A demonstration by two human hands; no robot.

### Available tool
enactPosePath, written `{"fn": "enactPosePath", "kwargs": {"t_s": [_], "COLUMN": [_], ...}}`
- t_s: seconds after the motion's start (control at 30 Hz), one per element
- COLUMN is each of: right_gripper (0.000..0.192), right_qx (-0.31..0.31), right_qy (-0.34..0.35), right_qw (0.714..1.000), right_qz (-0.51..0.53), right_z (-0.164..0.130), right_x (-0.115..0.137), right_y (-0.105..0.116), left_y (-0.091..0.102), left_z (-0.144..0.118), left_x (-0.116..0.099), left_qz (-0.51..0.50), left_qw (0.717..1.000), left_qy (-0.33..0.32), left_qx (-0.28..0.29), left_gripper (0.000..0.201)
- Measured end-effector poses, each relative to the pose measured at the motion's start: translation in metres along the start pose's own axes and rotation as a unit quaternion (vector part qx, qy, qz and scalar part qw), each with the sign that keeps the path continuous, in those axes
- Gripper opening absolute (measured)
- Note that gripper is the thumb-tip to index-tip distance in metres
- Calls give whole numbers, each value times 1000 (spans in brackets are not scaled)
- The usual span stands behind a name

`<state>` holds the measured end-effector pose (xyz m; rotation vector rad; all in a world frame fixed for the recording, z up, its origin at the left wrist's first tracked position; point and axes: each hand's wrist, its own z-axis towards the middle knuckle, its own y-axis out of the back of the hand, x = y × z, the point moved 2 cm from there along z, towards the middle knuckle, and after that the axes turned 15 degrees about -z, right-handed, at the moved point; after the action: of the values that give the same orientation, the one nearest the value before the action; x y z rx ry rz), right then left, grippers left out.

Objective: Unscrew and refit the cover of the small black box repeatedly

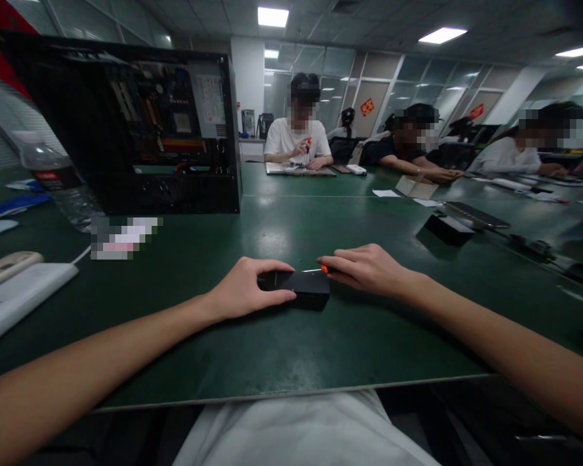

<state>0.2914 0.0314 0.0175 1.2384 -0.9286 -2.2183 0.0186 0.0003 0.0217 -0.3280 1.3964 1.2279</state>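
A small black box-shaped device point(307, 288) lies flat on the green table point(291, 349) in front of me. My left hand point(245, 288) grips its left end, thumb in front and fingers over the top. My right hand point(366, 266) holds a small screwdriver point(319, 269) with an orange collar, its thin metal tip lying over the top of the device.
An open black computer case point(140, 126) stands at the back left beside a water bottle point(61, 178). A white box point(17, 294) lies at the left edge. Another black device point(449, 228) and a phone point(476, 214) sit to the right. Three people work across the table.
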Motion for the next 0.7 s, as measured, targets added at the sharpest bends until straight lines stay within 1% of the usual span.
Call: {"fn": "enactPosePath", "kwargs": {"t_s": [0.03, 0.1, 0.2, 0.27, 0.33, 0.4, 0.47, 0.53, 0.57, 0.63, 0.7], "right_gripper": [35, 35, 34, 33, 33, 32, 31, 32, 32, 35, 37], "right_qx": [10, 32, 57, 65, 67, 68, 70, 75, 82, 102, 127], "right_qy": [-11, -29, -39, -40, -39, -44, -63, -91, -108, -141, -166], "right_qw": [1000, 993, 967, 957, 958, 964, 971, 974, 974, 967, 959], "right_qz": [27, 112, 243, 280, 278, 255, 221, 192, 184, 184, 192], "right_z": [1, 1, 2, 2, 1, -2, -6, -10, -11, -11, -11], "right_x": [3, 7, 9, 7, 3, -3, -10, -14, -16, -17, -15], "right_y": [-2, -6, -13, -15, -14, -12, -11, -12, -13, -17, -21], "left_y": [0, 0, 0, 0, 0, 2, 7, 15, 19, 27, 33], "left_z": [0, 0, -1, -1, 0, 2, 5, 8, 10, 12, 13], "left_x": [0, -1, -3, -4, -5, -5, -3, 1, 4, 13, 20], "left_qz": [0, 0, 3, 1, -16, -50, -84, -95, -79, -50, -17], "left_qw": [1000, 1000, 1000, 1000, 1000, 998, 993, 988, 988, 986, 985], "left_qy": [1, -1, -10, -12, -9, -7, -7, -2, 10, 51, 81], "left_qx": [1, 0, -5, -8, -21, -48, -85, -120, -131, -153, -154], "left_gripper": [45, 45, 45, 44, 41, 39, 38, 39, 43, 57, 60]}}
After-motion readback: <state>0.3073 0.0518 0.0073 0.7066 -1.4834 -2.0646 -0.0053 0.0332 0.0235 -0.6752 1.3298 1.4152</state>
